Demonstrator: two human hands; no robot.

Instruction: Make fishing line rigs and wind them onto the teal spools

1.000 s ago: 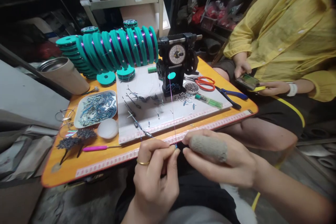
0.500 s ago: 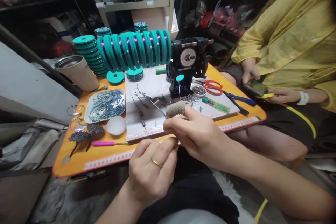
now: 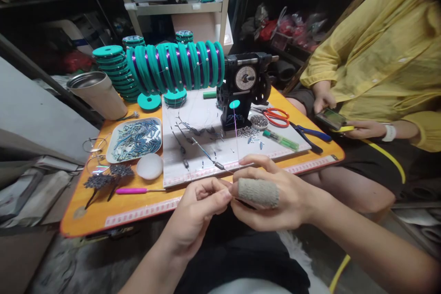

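My left hand (image 3: 200,202) is closed in a pinch, thumb against index finger, at the front edge of the table. What lies between its fingertips is too small to make out. Against it works my right hand (image 3: 272,193), with a grey wrapping (image 3: 258,193) round one finger. A thin purple thread (image 3: 236,133) runs down from a teal disc (image 3: 234,104) on the black machine (image 3: 237,87) to the right hand's fingers. Just beyond the hands, strung beads with dark weights (image 3: 217,165) hang on fine threads over the white board (image 3: 175,172).
Teal spools (image 3: 175,69) on the machine overhang the board. A tray of blue beads (image 3: 134,140), white dish (image 3: 149,166) and pink-handled hook (image 3: 132,190) lie left. Scissors (image 3: 277,117), pliers (image 3: 313,134) and a green tube (image 3: 280,140) lie right. A person in yellow (image 3: 365,55) holds a phone.
My right hand has turned and lowered, its wrapped finger now lying level beside the left fingertips. My left hand has rolled so its thumb shows. The view has shifted slightly.
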